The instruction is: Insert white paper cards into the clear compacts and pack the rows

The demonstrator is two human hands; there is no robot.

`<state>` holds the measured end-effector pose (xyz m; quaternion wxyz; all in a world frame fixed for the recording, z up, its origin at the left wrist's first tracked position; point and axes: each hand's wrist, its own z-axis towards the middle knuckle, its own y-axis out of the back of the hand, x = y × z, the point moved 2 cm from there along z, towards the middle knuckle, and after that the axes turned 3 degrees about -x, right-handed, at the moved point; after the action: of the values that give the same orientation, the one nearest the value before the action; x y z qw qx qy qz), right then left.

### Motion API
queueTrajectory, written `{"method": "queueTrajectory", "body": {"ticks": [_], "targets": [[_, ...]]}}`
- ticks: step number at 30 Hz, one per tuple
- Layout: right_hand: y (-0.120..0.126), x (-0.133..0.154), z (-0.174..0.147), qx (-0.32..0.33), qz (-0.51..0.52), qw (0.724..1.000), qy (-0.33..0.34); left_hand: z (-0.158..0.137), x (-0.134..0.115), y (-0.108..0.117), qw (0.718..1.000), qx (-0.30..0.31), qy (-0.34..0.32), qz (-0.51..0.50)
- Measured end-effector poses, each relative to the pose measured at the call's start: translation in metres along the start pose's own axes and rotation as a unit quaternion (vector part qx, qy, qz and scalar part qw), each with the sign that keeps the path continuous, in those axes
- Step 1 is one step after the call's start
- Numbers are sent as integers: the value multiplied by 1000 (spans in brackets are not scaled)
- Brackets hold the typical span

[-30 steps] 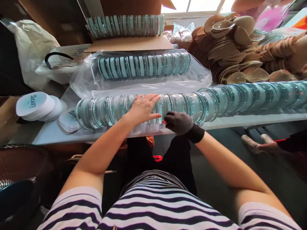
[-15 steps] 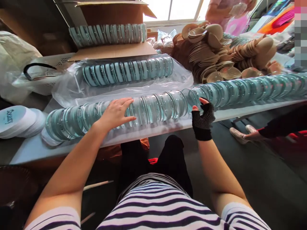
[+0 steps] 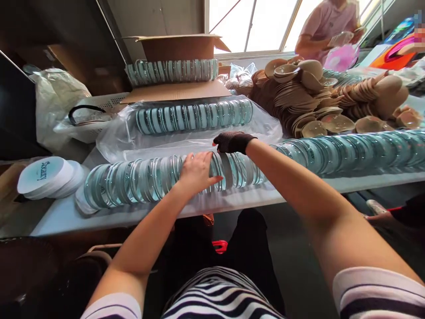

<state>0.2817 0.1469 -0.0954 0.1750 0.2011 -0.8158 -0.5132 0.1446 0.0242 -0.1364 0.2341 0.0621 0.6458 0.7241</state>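
Note:
A long row of clear plastic round pieces with pale bands (image 3: 122, 184), lying on their sides rim to rim, runs along the table's near edge. Over its middle rests my left hand (image 3: 197, 170), bare, thumb apart from the fingers and touching the pieces. Just right of it, my right hand (image 3: 229, 142) wears a black dotted half-finger glove. It reaches down from above with curled fingers at the upper rim of one clear round piece (image 3: 226, 170); part of its grip is hidden. To the right, another stretch of the row (image 3: 348, 153) continues along the edge.
Behind lies a second row (image 3: 194, 116) on clear plastic film, and a third (image 3: 172, 71) by an open carton (image 3: 179, 46). Beige cup-shaped pieces (image 3: 299, 97) are heaped at right. White printed discs (image 3: 44, 175) sit at left. A person (image 3: 327, 31) works near the window.
My right hand has crossed left from the row's right part to beside my left hand. My left hand has slid right along the row. The view has shifted.

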Motion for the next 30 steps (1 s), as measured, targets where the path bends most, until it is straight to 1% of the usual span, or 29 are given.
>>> {"method": "queueTrajectory", "body": {"ticks": [2, 5, 6, 8, 10, 12, 14, 16, 19, 21, 23, 24, 26, 28, 30], "targets": [[4, 0, 18, 52, 0, 998, 24, -1, 2, -1, 1000, 6, -7, 4], [1, -6, 31, 131, 44, 990, 17, -2, 4, 1, 1000, 14, -23, 10], [-2, -8, 33, 152, 65, 986, 12, -2, 4, 2, 999, 16, -26, 10], [-6, -9, 35, 166, 92, 982, 15, -2, 5, 2, 999, 21, -26, 6], [-9, -6, 35, 145, 73, 986, 38, -1, 5, 2, 999, 28, -21, 2], [-8, -1, 33, 96, 5, 993, 65, -1, 5, 2, 999, 32, -19, -1], [-4, 3, 27, 46, -53, 995, 77, 0, 5, 2, 999, 31, -18, -3], [0, 4, 16, 11, -50, 996, 76, 0, 6, 3, 999, 30, -16, -8], [-3, 1, -17, -59, 19, 994, 88, 0, 7, 3, 999, 35, -13, -17], [-17, 2, -48, -125, 64, 985, 103, 0, 7, 3, 999, 43, -10, -19], [-42, 10, -80, -173, 87, 976, 102, 1, 7, 3, 999, 50, -8, -17], [-58, 15, -95, -187, 83, 975, 90, 1, 7, 3, 998, 53, -6, -15], [-95, 28, -117, -200, 51, 977, 52, 2, 7, 3, 998, 57, -4, -10], [-130, 40, -131, -188, 20, 982, 25, 2, 8, 2, 998, 56, -3, -8], [-157, 48, -140, -167, 9, 986, 15, 1, 10, 2, 998, 56, -4, -8]]}}
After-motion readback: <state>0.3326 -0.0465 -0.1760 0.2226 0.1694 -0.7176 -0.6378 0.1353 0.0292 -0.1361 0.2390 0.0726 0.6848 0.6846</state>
